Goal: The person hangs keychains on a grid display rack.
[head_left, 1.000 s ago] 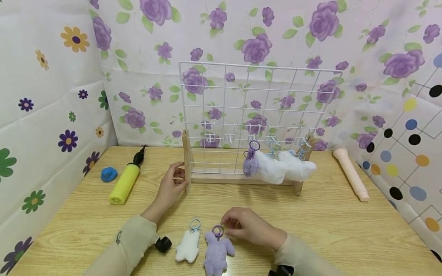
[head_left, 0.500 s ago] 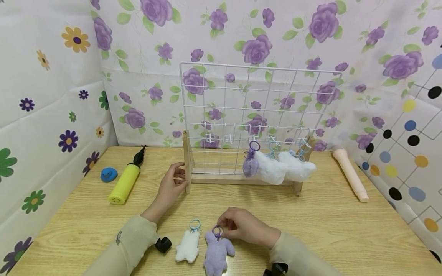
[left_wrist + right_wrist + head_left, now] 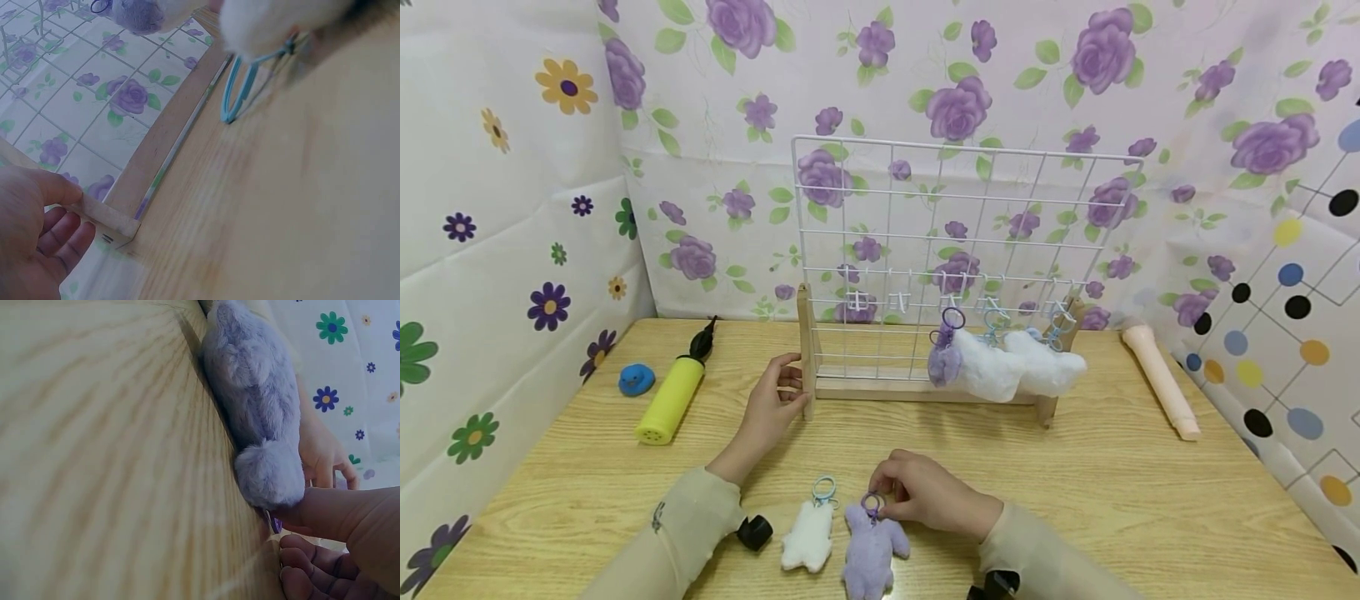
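My left hand (image 3: 775,392) holds the wooden side post of a white wire grid rack (image 3: 842,387), thumb at the front and fingertips towards the back. Near the front of the table, my right hand (image 3: 928,492) pinches the purple ring (image 3: 872,502) of a purple plush keychain (image 3: 868,554), which lies flat. In the right wrist view the purple plush (image 3: 256,394) hides part of the ring beside the thumb. A white plush keychain (image 3: 808,533) with a light blue ring lies just left of it. The wooden foot (image 3: 119,222) shows under the left thumb in the left wrist view.
From the rack's hooks hang a small purple plush (image 3: 944,362) and white plushes (image 3: 992,371); two more white hooks (image 3: 857,302) are on the left. A yellow pump (image 3: 672,400) and blue toy duck (image 3: 636,379) lie left, a pale pink tube (image 3: 1161,383) right.
My right hand has moved slightly left, and its thumb and fingertips have closed in on the purple ring. The left hand and the rack have stayed in place.
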A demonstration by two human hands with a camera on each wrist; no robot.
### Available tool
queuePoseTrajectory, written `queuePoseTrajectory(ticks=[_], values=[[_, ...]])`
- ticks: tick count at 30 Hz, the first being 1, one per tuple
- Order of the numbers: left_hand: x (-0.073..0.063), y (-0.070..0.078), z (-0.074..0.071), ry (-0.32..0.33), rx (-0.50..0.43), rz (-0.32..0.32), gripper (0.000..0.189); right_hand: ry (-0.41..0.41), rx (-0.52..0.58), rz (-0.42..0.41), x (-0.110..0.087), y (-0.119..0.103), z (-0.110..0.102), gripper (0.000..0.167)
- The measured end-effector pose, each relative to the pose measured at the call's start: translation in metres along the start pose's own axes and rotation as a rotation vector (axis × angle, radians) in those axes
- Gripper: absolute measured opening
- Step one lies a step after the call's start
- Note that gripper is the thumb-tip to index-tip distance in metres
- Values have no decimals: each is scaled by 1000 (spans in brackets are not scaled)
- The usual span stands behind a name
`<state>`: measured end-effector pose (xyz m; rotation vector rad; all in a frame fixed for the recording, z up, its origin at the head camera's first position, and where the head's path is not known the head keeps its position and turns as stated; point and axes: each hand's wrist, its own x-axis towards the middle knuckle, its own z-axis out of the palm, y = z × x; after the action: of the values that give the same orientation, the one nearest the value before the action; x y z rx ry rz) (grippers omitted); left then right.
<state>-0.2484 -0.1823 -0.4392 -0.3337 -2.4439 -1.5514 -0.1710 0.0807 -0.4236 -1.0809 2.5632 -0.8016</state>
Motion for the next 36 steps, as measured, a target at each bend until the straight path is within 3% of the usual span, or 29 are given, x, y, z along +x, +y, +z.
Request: queuePoseTrajectory(ticks=[14, 26, 36], values=[[-1, 2, 0, -2, -3, -18, 59, 23, 80, 9, -1, 1, 1, 17], [-1, 2, -1, 0, 3, -5, 62, 12, 221, 27, -6, 1, -2, 12], [-1, 3, -1, -5, 12, -5, 62, 15, 271, 47, -14, -2, -11, 5]])
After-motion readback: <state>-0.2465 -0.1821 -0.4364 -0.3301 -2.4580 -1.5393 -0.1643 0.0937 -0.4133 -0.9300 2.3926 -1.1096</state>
